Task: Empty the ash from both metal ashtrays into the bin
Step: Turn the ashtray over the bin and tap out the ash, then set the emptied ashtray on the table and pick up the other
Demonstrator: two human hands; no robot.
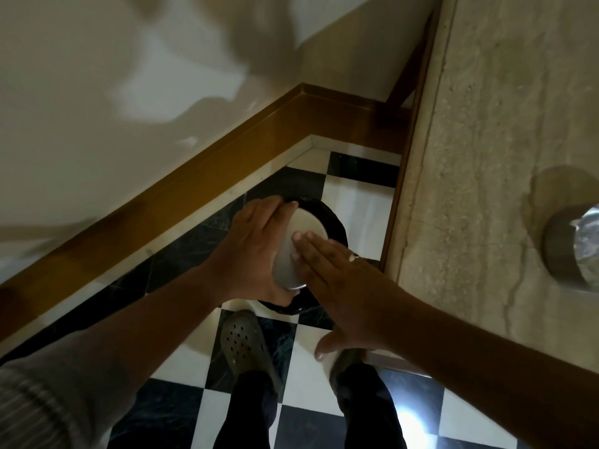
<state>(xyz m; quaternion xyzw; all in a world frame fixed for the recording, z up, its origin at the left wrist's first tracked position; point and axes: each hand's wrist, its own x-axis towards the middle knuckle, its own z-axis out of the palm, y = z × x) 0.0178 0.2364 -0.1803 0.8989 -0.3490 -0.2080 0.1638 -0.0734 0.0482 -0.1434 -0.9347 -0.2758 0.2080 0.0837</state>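
A round metal ashtray point(306, 226) is turned upside down, its flat silver base facing me. My left hand point(252, 251) grips it by the rim and holds it right over the black bin point(335, 228) on the floor. My right hand point(337, 280) is flat with fingers together, its fingertips resting on the ashtray's base. A second metal ashtray point(577, 247) stands on the stone counter at the far right edge of the view, partly cut off.
The bin sits in a floor corner between a wooden skirting board point(201, 189) and the stone counter point(486, 157). My two feet in dark clogs point(246, 345) stand on black-and-white chequered tiles just before the bin.
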